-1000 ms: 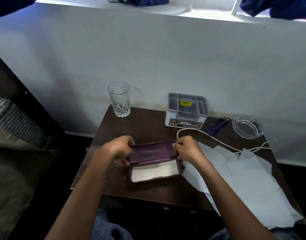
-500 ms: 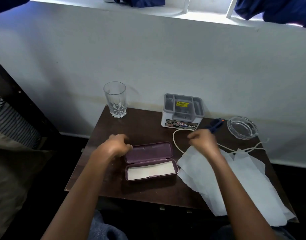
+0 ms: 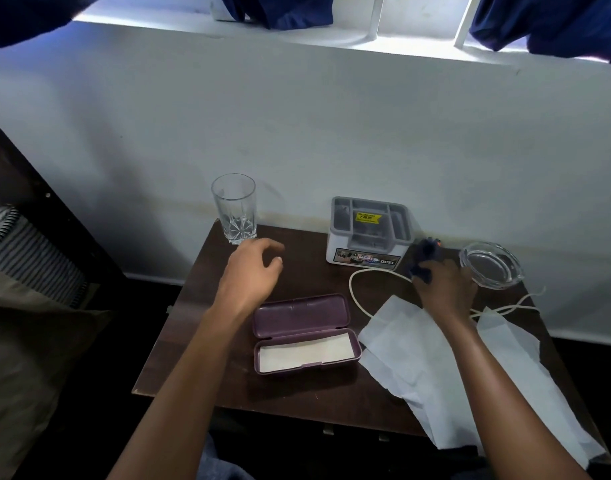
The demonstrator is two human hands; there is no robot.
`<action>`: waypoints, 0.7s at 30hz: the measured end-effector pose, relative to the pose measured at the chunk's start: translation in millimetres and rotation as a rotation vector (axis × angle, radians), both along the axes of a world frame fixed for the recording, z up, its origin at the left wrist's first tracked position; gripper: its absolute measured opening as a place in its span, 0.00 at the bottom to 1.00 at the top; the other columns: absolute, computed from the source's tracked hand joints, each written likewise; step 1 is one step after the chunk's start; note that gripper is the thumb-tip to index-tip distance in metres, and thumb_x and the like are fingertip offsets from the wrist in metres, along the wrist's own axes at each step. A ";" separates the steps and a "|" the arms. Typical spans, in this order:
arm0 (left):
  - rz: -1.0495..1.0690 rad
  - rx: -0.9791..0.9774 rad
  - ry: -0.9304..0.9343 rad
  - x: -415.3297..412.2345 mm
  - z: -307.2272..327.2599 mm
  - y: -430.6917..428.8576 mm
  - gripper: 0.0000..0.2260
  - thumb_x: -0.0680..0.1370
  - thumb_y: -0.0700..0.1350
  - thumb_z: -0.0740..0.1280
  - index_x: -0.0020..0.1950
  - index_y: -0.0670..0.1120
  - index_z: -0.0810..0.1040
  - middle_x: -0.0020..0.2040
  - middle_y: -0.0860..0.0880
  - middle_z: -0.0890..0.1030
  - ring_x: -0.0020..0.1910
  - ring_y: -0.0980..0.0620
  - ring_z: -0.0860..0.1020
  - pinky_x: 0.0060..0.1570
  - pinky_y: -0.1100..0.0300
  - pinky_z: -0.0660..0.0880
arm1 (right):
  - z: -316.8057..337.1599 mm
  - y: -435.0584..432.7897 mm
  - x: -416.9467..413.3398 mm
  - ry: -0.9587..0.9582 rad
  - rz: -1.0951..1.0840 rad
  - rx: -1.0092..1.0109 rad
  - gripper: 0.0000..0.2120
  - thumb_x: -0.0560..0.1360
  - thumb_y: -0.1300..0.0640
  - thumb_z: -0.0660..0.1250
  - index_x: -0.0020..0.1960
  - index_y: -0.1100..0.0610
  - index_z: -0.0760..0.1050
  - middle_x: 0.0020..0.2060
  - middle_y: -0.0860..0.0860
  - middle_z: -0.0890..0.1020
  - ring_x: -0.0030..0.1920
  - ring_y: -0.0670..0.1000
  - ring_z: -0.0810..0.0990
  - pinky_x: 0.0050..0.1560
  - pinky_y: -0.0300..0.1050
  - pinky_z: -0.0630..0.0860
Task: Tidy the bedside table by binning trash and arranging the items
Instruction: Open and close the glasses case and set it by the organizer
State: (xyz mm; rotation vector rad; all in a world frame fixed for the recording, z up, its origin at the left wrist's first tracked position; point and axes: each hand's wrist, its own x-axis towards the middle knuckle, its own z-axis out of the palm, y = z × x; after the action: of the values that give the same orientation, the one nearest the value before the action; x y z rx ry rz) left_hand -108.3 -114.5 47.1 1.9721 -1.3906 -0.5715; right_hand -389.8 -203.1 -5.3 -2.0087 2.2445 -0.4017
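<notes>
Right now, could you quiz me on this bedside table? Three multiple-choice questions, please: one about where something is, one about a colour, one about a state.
1. Where on the table does the drinking glass stand?
A. front right corner
B. back left corner
C. middle of the front edge

2. What colour is the case?
A. green
B. yellow
C. purple

3. How does the case lie?
A. open, with the lid laid back
B. closed
C. standing on end

Answers:
1 B: the glass stands by the wall at the far left corner.
2 C: both halves are purple, with a pale lining in the nearer half.
3 A: the lid lies flat behind the nearer half, and the inside shows.
</notes>
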 end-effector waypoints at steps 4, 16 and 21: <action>0.013 -0.060 0.028 -3.1 7.2 -1.0 0.11 0.77 0.41 0.64 0.58 0.47 0.79 0.62 0.47 0.77 0.63 0.49 0.73 0.61 0.61 0.64 | 8.8 -3.9 -0.6 -0.105 -0.033 -0.145 0.15 0.71 0.54 0.70 0.56 0.56 0.80 0.52 0.60 0.81 0.56 0.64 0.75 0.53 0.55 0.71; -0.128 -0.112 0.414 -37.9 22.7 25.3 0.10 0.80 0.41 0.60 0.59 0.44 0.77 0.46 0.50 0.83 0.39 0.55 0.81 0.37 0.67 0.74 | 69.3 63.8 53.0 -0.504 0.169 -0.568 0.13 0.67 0.57 0.75 0.50 0.60 0.82 0.41 0.56 0.82 0.44 0.58 0.74 0.43 0.36 0.59; -0.059 0.179 1.049 -63.8 36.8 63.8 0.18 0.83 0.51 0.51 0.54 0.45 0.78 0.41 0.48 0.84 0.36 0.52 0.82 0.34 0.63 0.76 | 77.8 123.5 90.3 -0.524 0.336 -0.665 0.14 0.67 0.54 0.73 0.51 0.59 0.81 0.42 0.53 0.81 0.46 0.50 0.72 0.47 0.30 0.64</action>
State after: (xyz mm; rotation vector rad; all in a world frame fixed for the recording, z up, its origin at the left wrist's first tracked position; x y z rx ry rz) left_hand -172.1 -50.6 83.9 1.3485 -0.7259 -1.5122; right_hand -299.6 -79.7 72.5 -2.1288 1.5296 -1.5726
